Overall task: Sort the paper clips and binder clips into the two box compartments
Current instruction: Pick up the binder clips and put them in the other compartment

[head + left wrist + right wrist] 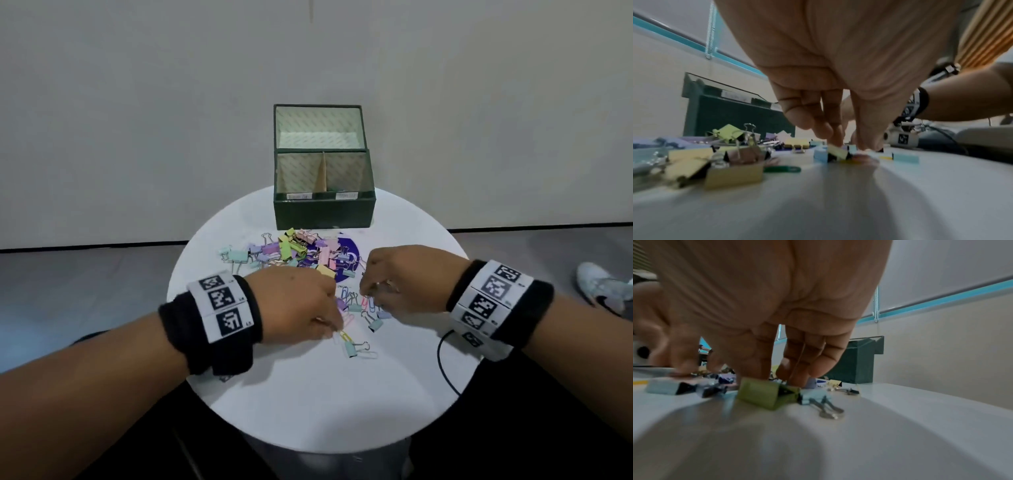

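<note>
**Inspector:** Location of the items?

**Assessor:** A mixed heap of pastel metal binder clips (291, 248) lies on the round white table (308, 394), just in front of the dark green cardboard box with two front compartments (323, 209). Thin coloured wire paper clips (356, 301) lie scattered nearer the person, between the two hands. The two compartments appear nearly empty, so I judge the sorting barely begun.

**Inspector:** State of the hands?

**Assessor:** The left hand (301, 305) reaches down with fingertips (835, 139) at the table among the small clips; whether it has pinched one, I cannot tell. The right hand (400, 277) has its fingers curled down onto the pile, beside an olive-green binder clip (764, 392) and a pale blue binder clip with steel handles (816, 398); a grasp is not confirmed there either.

**Inspector:** Handling properties?

**Assessor:** My judgement: both kinds are light and rigid. Binder clips are blocky and best taken across the folded body or by the wire handles, which may snag neighbours. Paper clips lie flat and are slippery on the smooth table; a fingernail under one end, or sliding one to the edge, should lift it. They are likely to interlink.
</note>
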Available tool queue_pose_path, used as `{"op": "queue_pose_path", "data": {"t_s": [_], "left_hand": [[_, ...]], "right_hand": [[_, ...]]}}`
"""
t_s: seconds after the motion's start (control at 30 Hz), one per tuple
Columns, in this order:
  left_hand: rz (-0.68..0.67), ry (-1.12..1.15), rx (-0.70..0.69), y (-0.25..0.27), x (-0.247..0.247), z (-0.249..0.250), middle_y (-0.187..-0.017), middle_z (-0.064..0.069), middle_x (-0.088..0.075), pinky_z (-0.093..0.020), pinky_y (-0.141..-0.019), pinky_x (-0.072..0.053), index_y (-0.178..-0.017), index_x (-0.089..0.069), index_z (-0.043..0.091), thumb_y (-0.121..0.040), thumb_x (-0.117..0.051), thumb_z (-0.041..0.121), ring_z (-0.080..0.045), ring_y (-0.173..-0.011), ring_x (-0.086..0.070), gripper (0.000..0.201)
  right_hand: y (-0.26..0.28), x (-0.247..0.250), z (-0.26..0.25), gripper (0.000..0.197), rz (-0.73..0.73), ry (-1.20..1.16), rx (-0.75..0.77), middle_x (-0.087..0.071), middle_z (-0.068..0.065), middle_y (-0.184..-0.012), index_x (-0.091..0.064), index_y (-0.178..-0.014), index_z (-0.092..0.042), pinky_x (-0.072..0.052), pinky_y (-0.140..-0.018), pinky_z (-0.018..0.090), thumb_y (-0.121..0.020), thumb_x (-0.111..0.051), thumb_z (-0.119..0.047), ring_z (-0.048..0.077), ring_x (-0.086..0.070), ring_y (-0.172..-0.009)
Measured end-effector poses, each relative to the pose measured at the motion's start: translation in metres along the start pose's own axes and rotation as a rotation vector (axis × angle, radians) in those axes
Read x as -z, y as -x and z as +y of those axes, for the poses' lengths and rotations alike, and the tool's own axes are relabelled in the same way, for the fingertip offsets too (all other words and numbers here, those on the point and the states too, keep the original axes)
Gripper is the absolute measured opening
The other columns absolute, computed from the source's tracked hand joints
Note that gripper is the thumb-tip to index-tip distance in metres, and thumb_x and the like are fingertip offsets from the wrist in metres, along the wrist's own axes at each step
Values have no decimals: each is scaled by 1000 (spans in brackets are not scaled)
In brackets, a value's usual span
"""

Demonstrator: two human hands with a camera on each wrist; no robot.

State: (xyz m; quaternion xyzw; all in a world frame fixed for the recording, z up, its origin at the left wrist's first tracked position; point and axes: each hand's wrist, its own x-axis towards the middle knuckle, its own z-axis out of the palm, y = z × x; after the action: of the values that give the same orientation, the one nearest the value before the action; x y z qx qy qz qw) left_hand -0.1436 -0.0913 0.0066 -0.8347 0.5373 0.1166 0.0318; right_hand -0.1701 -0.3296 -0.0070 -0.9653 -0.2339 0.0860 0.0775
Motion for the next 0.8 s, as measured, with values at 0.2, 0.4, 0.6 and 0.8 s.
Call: {"op": "queue_pose_path", "data": {"t_s": [0.2,0.4,0.6,0.8], "left_hand": [[-7,36,134,5,-2,-10,-108,13,-55,-36,-83,-52,-114,-66,39,-94,-50,20,-13,-102,-56,32],[42,49,223,-4,-3,-5,-106,13,-55,-32,-83,-50,-115,-64,37,-90,-55,55,-10,-102,-53,32],[-5,-18,137,-17,-7,7,-90,12,-53,-32,-76,-48,-102,-67,34,-86,-60,52,-13,-94,-50,25],[43,-141,-68,-23,-16,15,-92,6,-64,-39,-78,-52,-106,-68,30,-97,-51,28,-21,-91,-54,20]], "right_hand": [[6,-5,-1,19,65,-55,-12,-60,-18,-100,-71,-101,-41,-53,-76,32,-88,-58,-37,5,-57,-82],[1,-8,0,18,-3,-41,-3,-59,-17,-98,-74,-105,-35,-49,-78,28,-94,-61,-29,5,-48,-82],[3,-15,-7,18,45,37,7,-63,-13,-98,-71,-96,-31,-53,-74,35,-91,-55,-36,14,-61,-88],[0,-11,-8,8,-43,-13,24,-62,-10,-93,-66,-91,-27,-52,-74,37,-91,-61,-33,17,-58,-83]]}}
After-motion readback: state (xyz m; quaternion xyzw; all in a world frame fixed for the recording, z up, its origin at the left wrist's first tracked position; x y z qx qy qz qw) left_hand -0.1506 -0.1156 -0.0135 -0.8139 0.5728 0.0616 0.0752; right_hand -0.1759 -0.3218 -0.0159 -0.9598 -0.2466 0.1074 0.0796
